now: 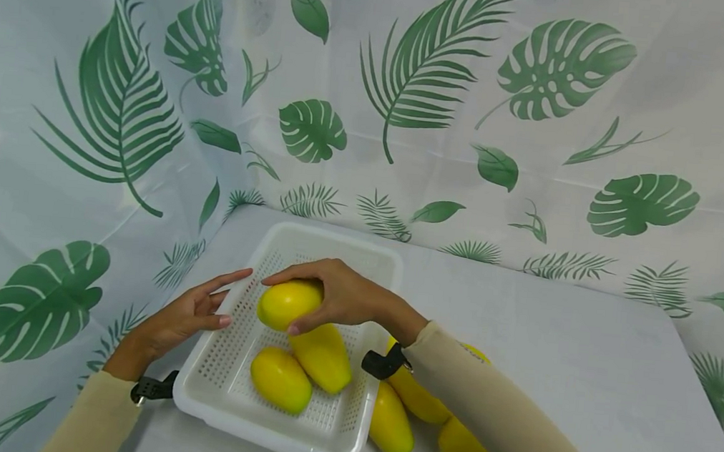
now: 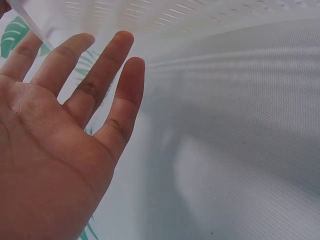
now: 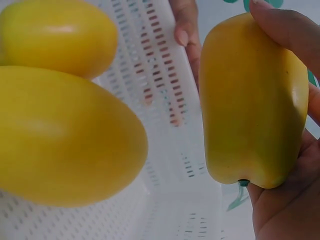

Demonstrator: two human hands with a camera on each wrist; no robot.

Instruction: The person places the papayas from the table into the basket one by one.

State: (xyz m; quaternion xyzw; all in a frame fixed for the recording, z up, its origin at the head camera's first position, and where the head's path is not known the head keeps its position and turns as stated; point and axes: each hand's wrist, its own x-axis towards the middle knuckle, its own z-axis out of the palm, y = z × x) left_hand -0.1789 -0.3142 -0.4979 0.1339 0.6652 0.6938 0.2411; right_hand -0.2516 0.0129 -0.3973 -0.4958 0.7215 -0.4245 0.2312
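My right hand (image 1: 346, 293) grips a yellow mango (image 1: 290, 304) above a white perforated plastic basket (image 1: 361, 420). In the right wrist view the held mango (image 3: 252, 105) shows a small dark stem end, with fingers and thumb curved around its sides. Two more mangoes, one long (image 1: 322, 357) and one rounder with a greenish tip (image 1: 280, 380), lie on the basket floor below. At the basket's left rim my left hand (image 1: 186, 318) has its fingers spread and relaxed. Its palm (image 2: 50, 150) faces the basket's outer wall in the left wrist view.
Several mangoes lie on the white table (image 1: 556, 372) to the right of the basket, among them a long one (image 1: 391, 422) beside its wall and another (image 1: 468, 451) partly under my right forearm. A leaf-patterned curtain (image 1: 539, 126) stands behind and to the left.
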